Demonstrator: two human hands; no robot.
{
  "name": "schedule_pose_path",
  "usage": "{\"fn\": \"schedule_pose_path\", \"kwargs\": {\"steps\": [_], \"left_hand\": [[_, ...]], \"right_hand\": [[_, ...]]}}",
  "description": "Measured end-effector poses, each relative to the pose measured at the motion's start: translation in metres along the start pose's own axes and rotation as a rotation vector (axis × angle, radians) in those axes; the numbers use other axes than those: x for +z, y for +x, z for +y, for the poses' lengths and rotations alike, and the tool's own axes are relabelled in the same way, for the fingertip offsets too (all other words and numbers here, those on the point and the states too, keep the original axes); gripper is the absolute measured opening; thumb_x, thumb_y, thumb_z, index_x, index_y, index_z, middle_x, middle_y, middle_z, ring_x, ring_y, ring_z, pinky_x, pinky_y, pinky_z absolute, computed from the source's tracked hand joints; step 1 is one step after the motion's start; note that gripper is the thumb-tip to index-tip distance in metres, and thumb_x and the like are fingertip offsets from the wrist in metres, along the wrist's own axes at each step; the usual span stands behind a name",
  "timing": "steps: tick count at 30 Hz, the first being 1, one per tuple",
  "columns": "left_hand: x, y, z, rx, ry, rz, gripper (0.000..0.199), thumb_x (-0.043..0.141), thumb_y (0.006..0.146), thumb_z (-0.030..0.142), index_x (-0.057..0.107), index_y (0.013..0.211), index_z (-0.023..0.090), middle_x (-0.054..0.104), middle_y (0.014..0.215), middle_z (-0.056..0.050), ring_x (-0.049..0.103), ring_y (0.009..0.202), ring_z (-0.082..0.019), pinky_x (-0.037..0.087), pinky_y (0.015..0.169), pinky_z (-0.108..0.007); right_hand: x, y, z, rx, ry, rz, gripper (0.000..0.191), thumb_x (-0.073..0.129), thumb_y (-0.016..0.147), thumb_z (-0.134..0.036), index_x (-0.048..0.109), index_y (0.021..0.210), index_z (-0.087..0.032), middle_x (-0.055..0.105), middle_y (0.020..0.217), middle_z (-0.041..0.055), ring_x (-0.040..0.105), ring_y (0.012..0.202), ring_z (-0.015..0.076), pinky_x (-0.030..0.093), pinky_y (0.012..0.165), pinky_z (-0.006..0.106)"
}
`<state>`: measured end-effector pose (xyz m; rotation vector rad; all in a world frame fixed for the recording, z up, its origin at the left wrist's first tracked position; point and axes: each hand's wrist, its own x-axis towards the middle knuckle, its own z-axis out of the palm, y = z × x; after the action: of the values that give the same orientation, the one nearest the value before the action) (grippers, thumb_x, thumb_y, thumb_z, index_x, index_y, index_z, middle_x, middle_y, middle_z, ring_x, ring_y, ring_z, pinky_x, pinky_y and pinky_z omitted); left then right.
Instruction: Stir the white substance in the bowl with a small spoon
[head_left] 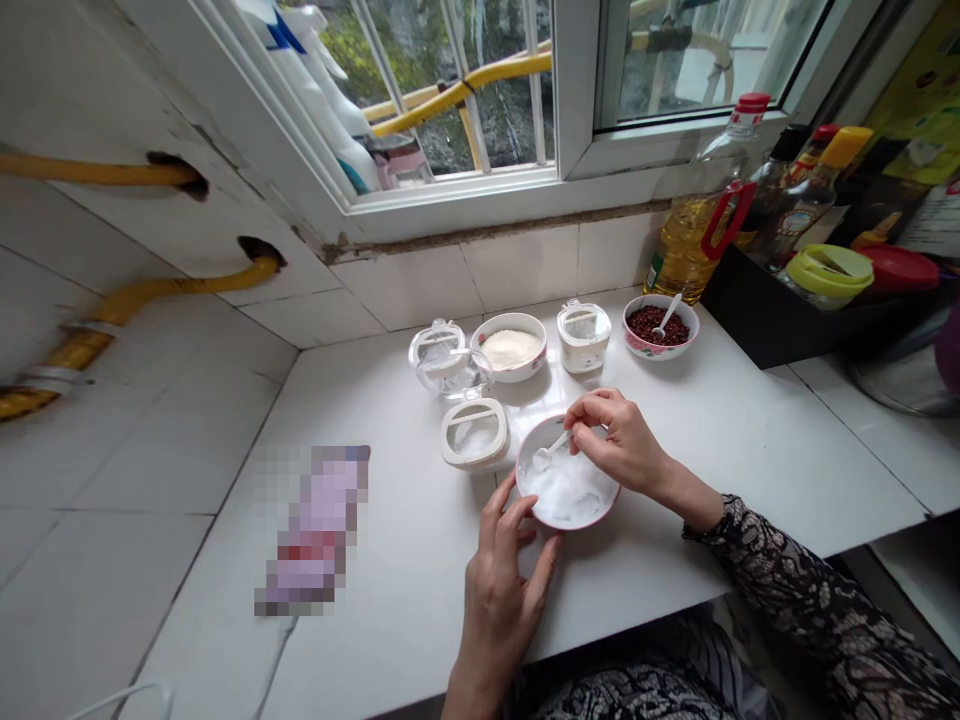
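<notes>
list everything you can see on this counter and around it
window: 1, white frame, ahead
oil bottle: 1, yellow, beneath window
yellow pipes: 2, yellow, left of window
lidded jars: 3, clear, around the bowls
bowl of peppercorns: 1, white with floral pattern, by the oil bottle
bowl of pale powder: 1, white, among the jars
bowl of white crystals: 1, white with red rim, nearest the person
left hand: 1, bare, at that bowl's rim
right hand: 1, bare, holding white spoon in that bowl

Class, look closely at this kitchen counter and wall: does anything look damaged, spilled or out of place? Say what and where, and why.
Yes. The yellow pipe enters the tiled wall through ragged, chipped holes rather than neat openings, and the seam beneath the window frame looks crumbled and stained.
</notes>
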<state>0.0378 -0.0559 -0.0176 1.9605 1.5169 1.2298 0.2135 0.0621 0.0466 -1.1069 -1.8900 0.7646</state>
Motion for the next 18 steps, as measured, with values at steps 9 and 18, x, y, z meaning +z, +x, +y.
{"fn": "schedule_pose_path", "kwargs": {"steps": [9, 18], "left_hand": [[0.003, -0.002, 0.001, -0.058, -0.013, 0.028, 0.031, 0.057, 0.093, 0.021, 0.054, 0.124, 0.023, 0.049, 0.144, -0.015, 0.072, 0.089, -0.018, 0.067, 0.071, -0.032], [0.004, -0.003, 0.001, -0.041, -0.013, 0.016, 0.030, 0.056, 0.095, 0.022, 0.052, 0.125, 0.023, 0.048, 0.145, -0.015, 0.072, 0.090, -0.017, 0.066, 0.073, -0.031]], "right_hand": [[-0.005, 0.003, 0.001, 0.244, 0.331, -0.032, 0.011, 0.051, 0.075, -0.016, 0.061, 0.072, -0.019, 0.067, 0.056, -0.0009, 0.062, 0.056, 0.0143, 0.049, 0.062, 0.028], [0.004, 0.008, -0.005, 0.163, 0.500, 0.047, 0.011, 0.055, 0.089, -0.029, 0.059, 0.090, -0.019, 0.072, 0.071, 0.0020, 0.070, 0.071, 0.0164, 0.057, 0.073, 0.033]]}}
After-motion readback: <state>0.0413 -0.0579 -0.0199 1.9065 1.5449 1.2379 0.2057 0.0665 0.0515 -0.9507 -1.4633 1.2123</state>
